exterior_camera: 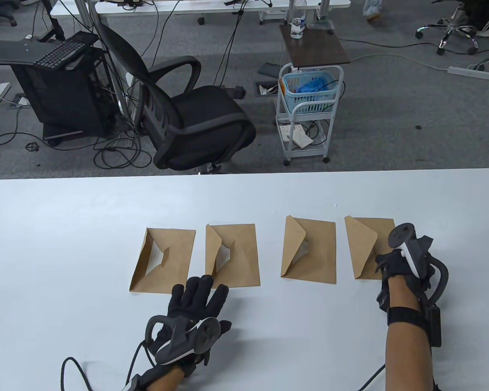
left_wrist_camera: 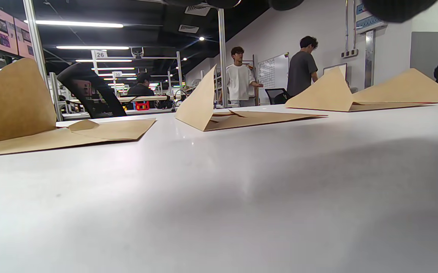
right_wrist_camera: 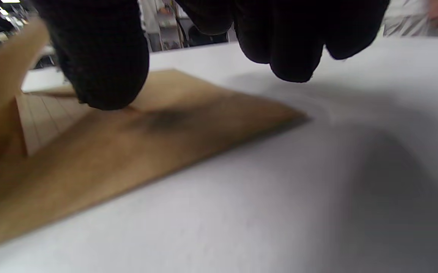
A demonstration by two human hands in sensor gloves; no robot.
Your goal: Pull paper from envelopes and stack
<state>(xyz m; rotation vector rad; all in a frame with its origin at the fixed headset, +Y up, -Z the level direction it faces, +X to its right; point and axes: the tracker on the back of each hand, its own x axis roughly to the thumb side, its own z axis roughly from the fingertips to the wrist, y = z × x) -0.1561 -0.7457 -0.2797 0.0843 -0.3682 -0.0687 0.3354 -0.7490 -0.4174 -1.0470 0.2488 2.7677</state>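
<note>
Even, bright overhead light fills the table view, which is sharp, with soft shadows on the counter [exterior_camera: 65, 228]. Ceiling strip lights [left_wrist_camera: 78, 24] glare in the left wrist view. The right wrist view is blurred, its envelope [right_wrist_camera: 135, 151] smeared.

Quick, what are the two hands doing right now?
Left hand: open, flat on the table, holding nothing.
Right hand: fingertips press the rightmost envelope; no paper held.

Four envelopes [exterior_camera: 232, 254] in a row across table [exterior_camera: 65, 228], L to R; chair [exterior_camera: 195, 118] behind.
</note>
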